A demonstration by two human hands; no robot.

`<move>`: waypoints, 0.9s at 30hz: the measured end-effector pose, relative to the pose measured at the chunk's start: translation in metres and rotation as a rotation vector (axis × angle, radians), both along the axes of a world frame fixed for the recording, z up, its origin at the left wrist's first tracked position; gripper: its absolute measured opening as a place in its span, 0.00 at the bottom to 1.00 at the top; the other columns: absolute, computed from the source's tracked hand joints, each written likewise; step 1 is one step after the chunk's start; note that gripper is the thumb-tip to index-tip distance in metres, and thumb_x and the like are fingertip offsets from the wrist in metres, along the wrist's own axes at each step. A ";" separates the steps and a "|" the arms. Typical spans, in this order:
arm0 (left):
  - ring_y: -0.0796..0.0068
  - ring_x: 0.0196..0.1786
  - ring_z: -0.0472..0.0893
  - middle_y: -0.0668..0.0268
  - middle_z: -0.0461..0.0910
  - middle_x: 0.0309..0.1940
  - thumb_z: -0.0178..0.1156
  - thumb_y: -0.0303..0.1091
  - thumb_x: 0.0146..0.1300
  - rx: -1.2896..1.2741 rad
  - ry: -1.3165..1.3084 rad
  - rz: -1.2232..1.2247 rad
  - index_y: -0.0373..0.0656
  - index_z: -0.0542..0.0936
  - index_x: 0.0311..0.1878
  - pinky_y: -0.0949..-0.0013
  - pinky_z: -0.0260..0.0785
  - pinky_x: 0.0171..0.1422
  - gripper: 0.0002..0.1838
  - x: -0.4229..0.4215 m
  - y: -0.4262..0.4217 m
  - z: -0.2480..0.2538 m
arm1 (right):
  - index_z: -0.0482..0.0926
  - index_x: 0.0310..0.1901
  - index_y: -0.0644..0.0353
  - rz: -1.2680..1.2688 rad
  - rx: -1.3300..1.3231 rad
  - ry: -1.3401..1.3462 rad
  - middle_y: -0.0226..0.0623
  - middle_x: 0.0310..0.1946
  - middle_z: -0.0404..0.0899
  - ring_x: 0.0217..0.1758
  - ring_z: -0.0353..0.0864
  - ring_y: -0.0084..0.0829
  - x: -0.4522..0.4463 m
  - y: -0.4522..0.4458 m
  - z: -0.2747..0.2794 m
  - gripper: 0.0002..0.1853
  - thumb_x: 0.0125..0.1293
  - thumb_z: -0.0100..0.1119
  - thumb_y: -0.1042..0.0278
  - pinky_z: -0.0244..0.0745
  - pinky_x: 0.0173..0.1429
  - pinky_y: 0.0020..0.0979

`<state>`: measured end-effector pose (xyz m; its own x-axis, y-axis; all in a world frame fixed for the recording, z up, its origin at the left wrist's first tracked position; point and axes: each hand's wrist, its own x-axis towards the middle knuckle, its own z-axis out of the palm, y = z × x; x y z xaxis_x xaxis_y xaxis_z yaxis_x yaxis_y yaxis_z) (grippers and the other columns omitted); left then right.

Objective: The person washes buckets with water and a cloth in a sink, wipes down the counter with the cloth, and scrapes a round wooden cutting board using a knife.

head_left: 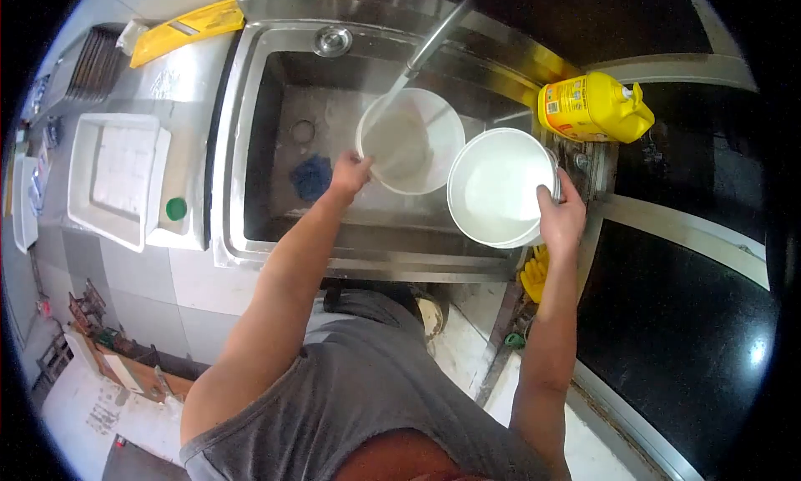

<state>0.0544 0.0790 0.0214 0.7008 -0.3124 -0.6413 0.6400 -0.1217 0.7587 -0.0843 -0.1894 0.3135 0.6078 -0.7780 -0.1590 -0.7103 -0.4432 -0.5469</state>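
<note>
Running from a metal faucet (pixel 438 39), a thin stream of water (pixel 390 97) is directed into a white water bucket (pixel 447 135), which is set inside a steel sink (pixel 224 231); cloudy liquid is seen within it. The near-left part of its rim is pinched by the left hand (pixel 352 172), with the fingers closed at the edge. Just beside it, to the right, a second bucket (pixel 496 185), also white, is grasped at its right rim by the right hand (pixel 563 214), the thumb laid over the edge; its open mouth is turned toward the viewer, and whether it is resting on the sink's edge or being held up cannot be told.

The step in hand is judged to be the running of water into the first vessel while the other is kept close by; for any move of either, a firm rim grip and a level tilt would be called for, so that nothing is spilled.

On the sink floor, left of the buckets, a crumpled blue cloth (pixel 311 177) is seen; beyond the right end, a yellow jug (pixel 584 110) is placed, with yellow gloves (pixel 534 277) nearer the body; at far left, a white tray (pixel 154 176) is set beside a green lid (pixel 176 209).
</note>
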 end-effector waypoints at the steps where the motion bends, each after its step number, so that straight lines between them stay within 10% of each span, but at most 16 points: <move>1: 0.59 0.38 0.79 0.53 0.78 0.38 0.65 0.44 0.58 0.178 -0.196 0.054 0.29 0.70 0.51 0.64 0.74 0.46 0.28 -0.004 -0.010 -0.013 | 0.72 0.64 0.59 0.037 -0.032 0.014 0.56 0.53 0.78 0.53 0.80 0.47 0.005 0.002 0.000 0.32 0.55 0.62 0.62 0.71 0.60 0.36; 4: 0.51 0.42 0.79 0.50 0.79 0.42 0.65 0.49 0.57 0.697 -0.345 0.230 0.29 0.70 0.53 0.59 0.71 0.51 0.33 -0.033 -0.024 -0.002 | 0.74 0.62 0.55 0.130 -0.175 0.065 0.58 0.52 0.77 0.56 0.77 0.51 0.024 0.016 0.001 0.30 0.55 0.61 0.60 0.71 0.61 0.39; 7: 0.53 0.38 0.80 0.52 0.81 0.34 0.60 0.50 0.60 0.343 -0.146 0.069 0.34 0.77 0.47 0.57 0.73 0.45 0.25 -0.081 -0.031 0.011 | 0.75 0.61 0.52 0.191 -0.342 0.164 0.53 0.47 0.76 0.52 0.77 0.51 0.037 0.031 -0.001 0.29 0.55 0.61 0.58 0.72 0.57 0.43; 10: 0.75 0.29 0.74 0.65 0.78 0.30 0.57 0.43 0.64 0.002 0.202 -0.267 0.36 0.76 0.40 0.68 0.68 0.33 0.16 -0.100 -0.047 0.081 | 0.74 0.61 0.51 0.287 -0.483 0.214 0.50 0.43 0.74 0.48 0.77 0.50 0.049 0.047 0.004 0.29 0.56 0.61 0.58 0.73 0.55 0.45; 16: 0.77 0.27 0.72 0.67 0.73 0.26 0.57 0.46 0.64 -0.536 0.567 -0.036 0.39 0.74 0.45 0.71 0.68 0.32 0.18 -0.107 -0.104 0.114 | 0.76 0.59 0.49 0.378 -0.736 0.213 0.45 0.39 0.73 0.43 0.78 0.45 0.063 0.062 0.000 0.27 0.56 0.63 0.57 0.75 0.49 0.43; 19: 0.69 0.38 0.79 0.59 0.77 0.43 0.56 0.51 0.65 -0.391 0.429 -0.031 0.40 0.68 0.60 0.63 0.73 0.46 0.29 -0.077 -0.129 0.114 | 0.77 0.58 0.48 0.427 -0.861 0.207 0.42 0.36 0.72 0.39 0.77 0.42 0.068 0.064 0.002 0.27 0.55 0.64 0.57 0.76 0.44 0.42; 22: 0.56 0.67 0.65 0.56 0.61 0.69 0.47 0.56 0.67 -0.414 0.438 0.103 0.43 0.52 0.74 0.50 0.54 0.70 0.39 -0.032 -0.144 0.105 | 0.77 0.57 0.48 0.499 -0.969 0.194 0.39 0.33 0.71 0.37 0.77 0.40 0.075 0.066 0.009 0.26 0.53 0.65 0.58 0.77 0.39 0.40; 27: 0.53 0.74 0.57 0.56 0.56 0.73 0.38 0.58 0.70 -0.613 0.447 0.059 0.45 0.52 0.74 0.46 0.44 0.75 0.36 0.034 -0.143 0.096 | 0.80 0.54 0.49 0.637 -0.940 0.233 0.38 0.32 0.70 0.36 0.76 0.39 0.074 0.074 0.022 0.24 0.52 0.66 0.60 0.77 0.38 0.39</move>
